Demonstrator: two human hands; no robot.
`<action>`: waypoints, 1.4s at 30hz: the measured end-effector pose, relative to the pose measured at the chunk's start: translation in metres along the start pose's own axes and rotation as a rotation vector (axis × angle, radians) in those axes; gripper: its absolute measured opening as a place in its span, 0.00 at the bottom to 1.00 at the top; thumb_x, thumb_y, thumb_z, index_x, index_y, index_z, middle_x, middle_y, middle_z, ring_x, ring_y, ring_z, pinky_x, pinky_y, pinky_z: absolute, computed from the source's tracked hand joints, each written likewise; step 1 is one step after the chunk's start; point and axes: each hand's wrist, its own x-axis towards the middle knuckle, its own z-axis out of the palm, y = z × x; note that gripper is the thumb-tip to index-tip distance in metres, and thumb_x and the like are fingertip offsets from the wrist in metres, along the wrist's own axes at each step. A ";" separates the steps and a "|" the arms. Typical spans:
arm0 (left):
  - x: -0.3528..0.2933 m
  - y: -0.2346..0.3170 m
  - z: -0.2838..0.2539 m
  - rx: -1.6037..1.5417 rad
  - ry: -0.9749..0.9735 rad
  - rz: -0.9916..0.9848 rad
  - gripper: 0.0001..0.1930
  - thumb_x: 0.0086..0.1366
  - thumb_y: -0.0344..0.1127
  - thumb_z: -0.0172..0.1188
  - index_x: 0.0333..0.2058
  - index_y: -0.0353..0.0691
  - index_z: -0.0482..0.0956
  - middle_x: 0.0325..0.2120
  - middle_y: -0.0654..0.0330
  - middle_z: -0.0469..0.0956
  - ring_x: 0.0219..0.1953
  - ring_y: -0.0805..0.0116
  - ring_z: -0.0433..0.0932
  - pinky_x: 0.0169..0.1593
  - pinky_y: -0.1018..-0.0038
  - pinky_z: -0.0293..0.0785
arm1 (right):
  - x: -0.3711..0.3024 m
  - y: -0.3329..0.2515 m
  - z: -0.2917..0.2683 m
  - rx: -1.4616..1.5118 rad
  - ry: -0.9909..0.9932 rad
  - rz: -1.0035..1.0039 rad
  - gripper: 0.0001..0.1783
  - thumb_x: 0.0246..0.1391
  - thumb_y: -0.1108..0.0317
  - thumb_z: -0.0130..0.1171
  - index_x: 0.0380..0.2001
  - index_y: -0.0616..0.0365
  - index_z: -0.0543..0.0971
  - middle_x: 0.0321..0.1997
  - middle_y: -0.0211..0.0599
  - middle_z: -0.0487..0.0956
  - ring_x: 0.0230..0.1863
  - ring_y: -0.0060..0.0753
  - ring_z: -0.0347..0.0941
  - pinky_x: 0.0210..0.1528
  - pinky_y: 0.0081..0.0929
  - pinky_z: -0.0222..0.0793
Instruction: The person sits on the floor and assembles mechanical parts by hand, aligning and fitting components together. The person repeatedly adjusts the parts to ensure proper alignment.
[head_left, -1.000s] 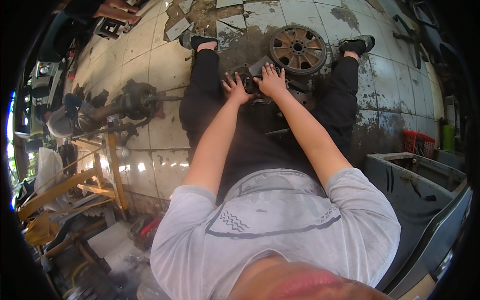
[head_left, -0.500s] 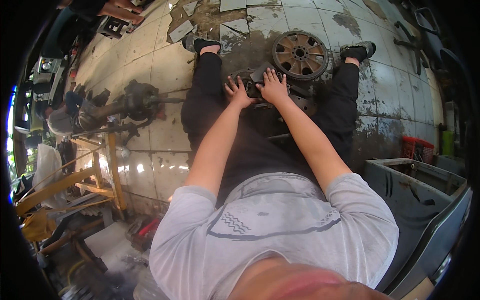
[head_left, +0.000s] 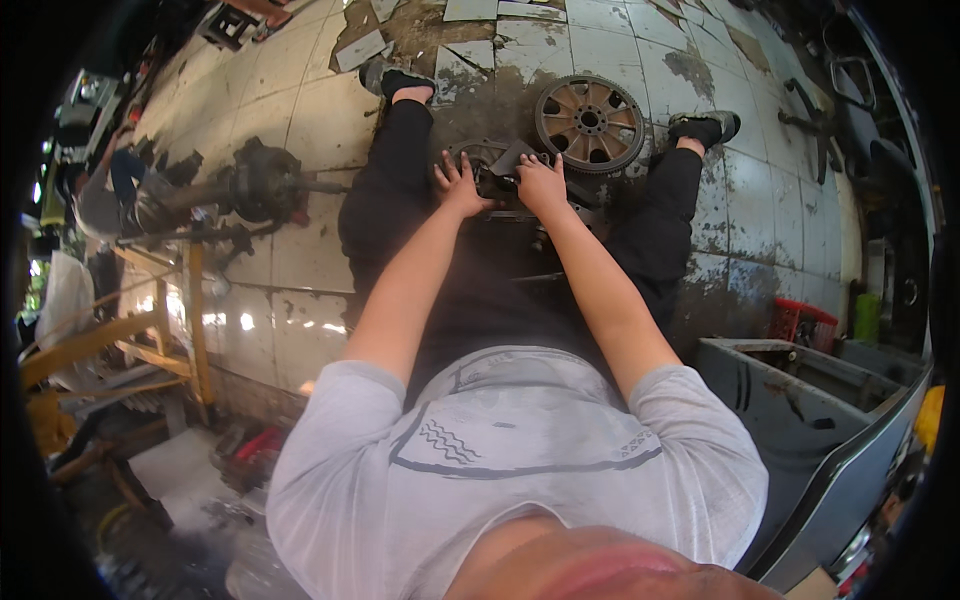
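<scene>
A dark, greasy metal housing (head_left: pixel 484 152) with a round opening lies on the floor between my legs. My left hand (head_left: pixel 460 190) rests on its left side, open, fingers spread and nothing gripped. A flat dark-grey piece (head_left: pixel 511 157) lies over the housing's middle. Beside its right edge, my right hand (head_left: pixel 542 187) is closed with the fingers curled in. What those fingers hold, if anything, is hidden. Just beyond my right hand, a large toothed flywheel (head_left: pixel 590 122) with brown spokes lies flat.
A grimy axle-like part (head_left: pixel 265 188) lies to the left, near a yellow wooden frame (head_left: pixel 197 330). On the right stand a grey metal cabinet (head_left: pixel 745 395) and a red basket (head_left: pixel 800 320). Broken tiles (head_left: pixel 360 50) lie ahead, and another person's hand (head_left: pixel 262 10) shows at the far left.
My right hand has gone from spread flat over the parts to curled closed. My left hand stays spread on the housing. The whole view has shifted slightly.
</scene>
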 end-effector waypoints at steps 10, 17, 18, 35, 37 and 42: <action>-0.012 0.001 0.006 -0.129 -0.089 -0.028 0.85 0.37 0.78 0.78 0.80 0.61 0.23 0.80 0.53 0.13 0.80 0.35 0.20 0.73 0.28 0.47 | -0.029 0.058 -0.094 0.581 0.321 0.341 0.19 0.64 0.64 0.62 0.54 0.59 0.84 0.50 0.57 0.86 0.54 0.60 0.82 0.54 0.48 0.77; -0.008 0.002 0.003 -0.154 -0.043 -0.052 0.82 0.42 0.75 0.79 0.80 0.62 0.24 0.80 0.57 0.12 0.80 0.36 0.20 0.72 0.26 0.49 | -0.032 0.040 -0.010 0.386 0.019 0.268 0.26 0.64 0.63 0.55 0.64 0.55 0.79 0.62 0.52 0.81 0.63 0.57 0.77 0.65 0.49 0.72; -0.009 0.001 0.002 -0.161 -0.044 -0.053 0.82 0.42 0.75 0.79 0.80 0.63 0.24 0.80 0.57 0.12 0.80 0.36 0.20 0.72 0.26 0.49 | -0.028 0.041 -0.009 0.383 0.020 0.286 0.26 0.64 0.63 0.54 0.64 0.56 0.79 0.64 0.50 0.81 0.64 0.56 0.76 0.66 0.49 0.71; -0.008 0.008 0.007 -0.167 -0.032 -0.058 0.81 0.42 0.75 0.79 0.80 0.61 0.25 0.80 0.55 0.12 0.81 0.36 0.21 0.73 0.28 0.48 | -0.035 0.018 -0.005 -0.117 -0.141 0.068 0.34 0.70 0.55 0.47 0.76 0.53 0.66 0.85 0.36 0.55 0.84 0.50 0.49 0.79 0.62 0.52; -0.012 0.009 0.004 -0.139 -0.060 -0.075 0.82 0.42 0.75 0.79 0.80 0.60 0.25 0.80 0.55 0.12 0.81 0.36 0.22 0.73 0.28 0.48 | -0.043 0.009 -0.005 -0.094 -0.218 0.098 0.35 0.70 0.52 0.47 0.77 0.52 0.65 0.86 0.36 0.53 0.85 0.49 0.47 0.81 0.61 0.49; -0.010 0.006 0.001 -0.146 -0.049 -0.067 0.82 0.41 0.77 0.78 0.80 0.60 0.25 0.80 0.54 0.14 0.81 0.35 0.23 0.73 0.29 0.49 | -0.040 0.009 -0.003 -0.076 -0.160 0.083 0.38 0.72 0.46 0.46 0.78 0.53 0.62 0.87 0.34 0.49 0.86 0.46 0.42 0.82 0.58 0.44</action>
